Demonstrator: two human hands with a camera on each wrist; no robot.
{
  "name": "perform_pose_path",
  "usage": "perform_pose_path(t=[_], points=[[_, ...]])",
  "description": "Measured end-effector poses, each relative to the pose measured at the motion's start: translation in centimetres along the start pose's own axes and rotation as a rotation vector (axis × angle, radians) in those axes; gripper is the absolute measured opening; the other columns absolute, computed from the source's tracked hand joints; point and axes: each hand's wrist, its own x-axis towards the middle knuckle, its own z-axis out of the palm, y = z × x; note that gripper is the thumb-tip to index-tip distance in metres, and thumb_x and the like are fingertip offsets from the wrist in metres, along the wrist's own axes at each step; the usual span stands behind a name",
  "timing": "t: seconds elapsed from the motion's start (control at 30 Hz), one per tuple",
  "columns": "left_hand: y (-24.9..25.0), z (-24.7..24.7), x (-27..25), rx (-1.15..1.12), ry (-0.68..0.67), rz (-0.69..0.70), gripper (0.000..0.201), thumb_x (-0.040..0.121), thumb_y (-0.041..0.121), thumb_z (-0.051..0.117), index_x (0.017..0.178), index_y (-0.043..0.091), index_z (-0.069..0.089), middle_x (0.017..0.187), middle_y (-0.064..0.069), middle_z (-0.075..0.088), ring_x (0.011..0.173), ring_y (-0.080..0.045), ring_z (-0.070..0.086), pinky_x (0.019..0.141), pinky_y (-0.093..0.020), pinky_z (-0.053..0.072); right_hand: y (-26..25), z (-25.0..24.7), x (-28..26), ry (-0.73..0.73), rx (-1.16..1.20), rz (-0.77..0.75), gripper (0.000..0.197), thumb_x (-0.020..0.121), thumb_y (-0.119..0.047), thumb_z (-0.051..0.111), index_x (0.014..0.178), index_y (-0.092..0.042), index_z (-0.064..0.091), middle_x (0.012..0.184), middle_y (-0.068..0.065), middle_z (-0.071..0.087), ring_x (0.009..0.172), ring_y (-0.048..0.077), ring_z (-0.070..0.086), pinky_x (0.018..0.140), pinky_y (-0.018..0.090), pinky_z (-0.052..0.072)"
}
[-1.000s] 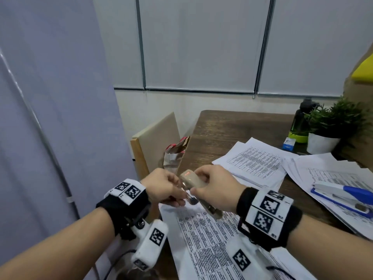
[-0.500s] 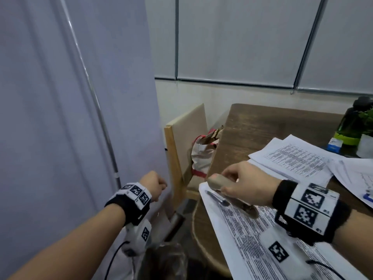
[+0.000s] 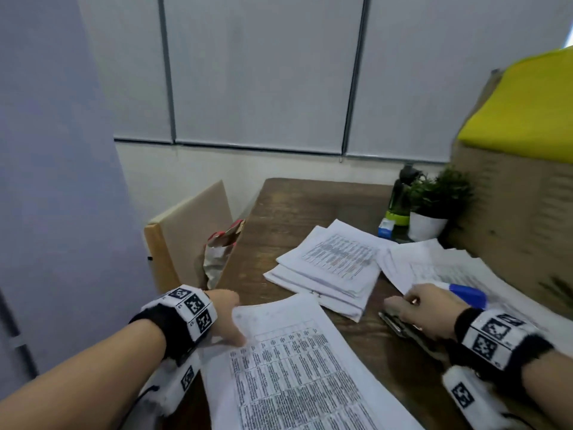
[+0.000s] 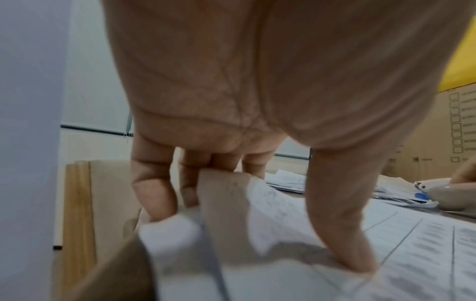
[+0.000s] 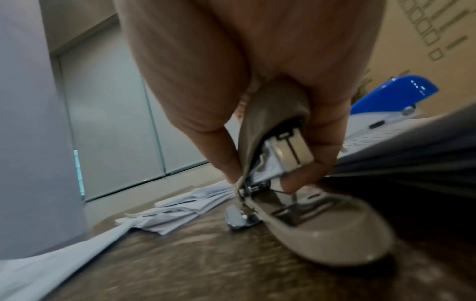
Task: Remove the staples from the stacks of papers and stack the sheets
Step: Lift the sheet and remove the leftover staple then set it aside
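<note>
Left hand [image 3: 224,315] at the near-left corner of the front stack of papers [image 3: 297,367]: thumb pressed flat on the printed top sheet, the other fingers [image 4: 154,195] curled under the lifted corner, so the corner is pinched between them. This stack lies on the wooden worktop [image 3: 310,206], its near-left part overhanging the edge. Right hand [image 3: 424,308] is low over the worktop to the right of that stack, gripping a beige stapler [image 5: 304,213]: thumb on one side of its raised top arm, fingers on the other; the stapler's base rests on the wood. A second stack of sheets [image 3: 331,268] lies further back, between the hands. More papers [image 3: 434,268] lie on the right, with a blue stapler [image 3: 465,294] on top of them. A potted plant [image 3: 434,206] stands at the back right.
</note>
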Motion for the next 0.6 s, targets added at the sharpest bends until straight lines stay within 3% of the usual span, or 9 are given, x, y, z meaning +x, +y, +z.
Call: perform_pose_path(t=[0.07,0.13,0.2,0.23,0.3,0.37,0.4,0.5,0.6], points=[[1.1,-0.4,0.3,0.006,0.016,-0.011,0.051,0.078,0.044,0.073,0.119,0.021,0.054,0.115,0.002,0.061,0.097,-0.017,0.056,0.080,-0.028,0.045,0.4,0.0,1.8,0.010,0.016,0.004,0.042,0.086,-0.059,0.056,0.083,-0.018,0.067,0.078,0.001,0.069,0.071,0.015,0.064,0.056,0.024,0.045],[1.8,-0.7,0.7,-0.012,0.047,-0.008,0.044,0.077,0.041,0.073,0.114,0.025,0.054,0.112,0.006,0.060,0.095,-0.014,0.055,0.077,-0.026,0.042,0.4,-0.3,3.6,0.054,0.007,-0.038,0.048,0.082,-0.058,0.060,0.102,-0.015,0.068,0.104,0.004,0.069,0.095,0.021,0.064,0.078,0.030,0.052],[2.0,-1.0,1.0,-0.061,0.089,0.013,0.038,0.072,0.042,0.075,0.102,0.032,0.054,0.107,0.012,0.057,0.095,-0.010,0.056,0.078,-0.024,0.044,0.7,-1.4,5.8,0.122,-0.015,-0.051,0.051,0.085,-0.049,0.061,0.122,-0.014,0.061,0.128,0.005,0.060,0.117,0.025,0.056,0.098,0.034,0.046],[2.0,-1.3,1.0,-0.094,0.111,0.028,0.033,0.070,0.042,0.075,0.095,0.034,0.055,0.104,0.015,0.058,0.093,-0.008,0.057,0.079,-0.024,0.046,0.9,-2.4,6.5,0.145,-0.057,-0.049,0.050,0.087,-0.044,0.059,0.127,-0.014,0.058,0.133,0.006,0.057,0.122,0.026,0.053,0.102,0.034,0.043],[2.1,-2.1,1.0,-0.178,0.143,0.062,0.025,0.065,0.041,0.075,0.084,0.036,0.059,0.096,0.015,0.063,0.088,-0.005,0.061,0.080,-0.026,0.051,3.2,-3.3,9.2,0.125,-0.172,0.023,0.055,0.081,-0.044,0.060,0.128,-0.015,0.057,0.130,0.007,0.057,0.119,0.027,0.054,0.100,0.036,0.046],[2.3,-3.2,0.7,-0.250,0.176,0.104,0.022,0.064,0.038,0.077,0.081,0.034,0.064,0.089,0.013,0.068,0.084,-0.003,0.064,0.080,-0.028,0.054,5.7,-3.2,10.9,0.034,-0.300,0.106,0.073,0.060,-0.056,0.062,0.120,-0.015,0.060,0.116,0.008,0.063,0.107,0.030,0.060,0.092,0.039,0.052],[2.6,-3.7,0.7,-0.283,0.199,0.125,0.021,0.065,0.035,0.079,0.081,0.032,0.066,0.087,0.013,0.070,0.082,-0.003,0.065,0.079,-0.027,0.054,7.3,-2.5,12.3,0.005,-0.309,0.110,0.075,0.056,-0.054,0.064,0.119,-0.014,0.061,0.114,0.009,0.064,0.105,0.032,0.061,0.090,0.038,0.052],[3.4,-4.8,0.7,-0.378,0.284,0.154,0.019,0.065,0.027,0.081,0.079,0.029,0.068,0.083,0.012,0.073,0.079,-0.002,0.067,0.075,-0.023,0.053,8.5,-2.1,12.0,0.059,-0.279,0.135,0.059,0.064,-0.043,0.072,0.114,-0.013,0.060,0.110,0.009,0.063,0.104,0.033,0.061,0.088,0.037,0.052],[3.8,-5.4,1.0,-0.437,0.341,0.176,0.018,0.068,0.018,0.083,0.076,0.025,0.069,0.078,0.010,0.074,0.073,-0.004,0.067,0.071,-0.021,0.053,7.2,-4.3,9.2,0.201,-0.037,0.079,0.032,0.080,-0.041,0.068,0.085,-0.010,0.058,0.086,0.008,0.062,0.092,0.030,0.063,0.070,0.029,0.048]])
